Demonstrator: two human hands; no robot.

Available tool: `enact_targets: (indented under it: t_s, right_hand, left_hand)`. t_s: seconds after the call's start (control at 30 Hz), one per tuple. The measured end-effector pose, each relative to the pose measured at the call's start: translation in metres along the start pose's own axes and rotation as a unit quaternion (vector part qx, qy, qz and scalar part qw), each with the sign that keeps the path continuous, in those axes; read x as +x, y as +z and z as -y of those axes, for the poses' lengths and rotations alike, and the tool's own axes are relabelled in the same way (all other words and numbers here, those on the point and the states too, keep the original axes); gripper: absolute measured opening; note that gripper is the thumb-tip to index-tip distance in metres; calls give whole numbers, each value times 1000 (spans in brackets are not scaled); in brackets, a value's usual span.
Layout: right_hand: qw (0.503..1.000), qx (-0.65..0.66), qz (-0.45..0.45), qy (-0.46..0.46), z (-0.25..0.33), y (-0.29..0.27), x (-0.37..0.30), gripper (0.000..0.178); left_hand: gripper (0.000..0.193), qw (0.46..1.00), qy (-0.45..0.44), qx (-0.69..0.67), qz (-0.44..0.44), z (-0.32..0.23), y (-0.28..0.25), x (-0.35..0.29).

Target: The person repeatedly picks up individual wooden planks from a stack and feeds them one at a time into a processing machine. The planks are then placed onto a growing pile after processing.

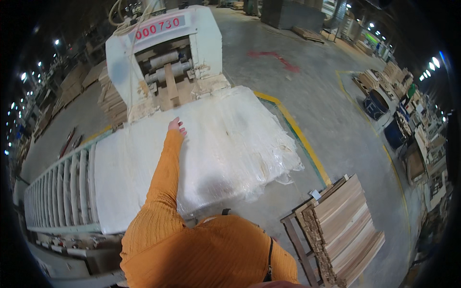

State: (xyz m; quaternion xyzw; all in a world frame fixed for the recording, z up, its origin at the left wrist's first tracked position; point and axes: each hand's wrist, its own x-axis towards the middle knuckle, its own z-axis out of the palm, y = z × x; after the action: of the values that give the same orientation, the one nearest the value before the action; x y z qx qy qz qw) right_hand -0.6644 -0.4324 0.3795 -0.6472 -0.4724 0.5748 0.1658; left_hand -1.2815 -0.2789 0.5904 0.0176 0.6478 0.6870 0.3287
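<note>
My left arm, in an orange sleeve, stretches forward across a plastic-wrapped table (225,144). At its end my left hand (176,126) is over the wrapped surface, fingers loosely bent and apart, with nothing visible in it. Just beyond the fingertips, a narrow wooden board (171,84) points toward me from the opening of a pale machine (117,72). The far part of this board lies at the metal rollers (165,60) inside, and a gap separates its near end from my hand. My right hand is out of sight.
A roller conveyor (65,192) adjoins the table on the left. To my right, stacked wooden boards (350,221) rest on a stand. Yellow floor lines (300,132) run past the table. More boards (113,98) are piled left of the machine, and dark blue bins (375,104) stand far right.
</note>
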Motion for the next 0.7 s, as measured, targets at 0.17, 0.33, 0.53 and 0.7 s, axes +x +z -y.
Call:
enact_targets:
  t_s: [0.17,0.33,0.53,0.7]
  right_hand:
    - [996,7,-66,58,36,-10,25,28]
    - [984,-77,-75,139,47,0,28,35]
    - [979,-169,-55,98,33,28,38,45]
    - [968,-206,-49,132,19,34,48,46]
  left_hand:
    - [51,996,-47,-71,-39,-20,-3,52]
    - [52,1000,-10,-24,-17,-52,3,71]
    - [52,994,-20,101,42,-76,37,62]
    - [53,993,-36,106,50,-63,44,58]
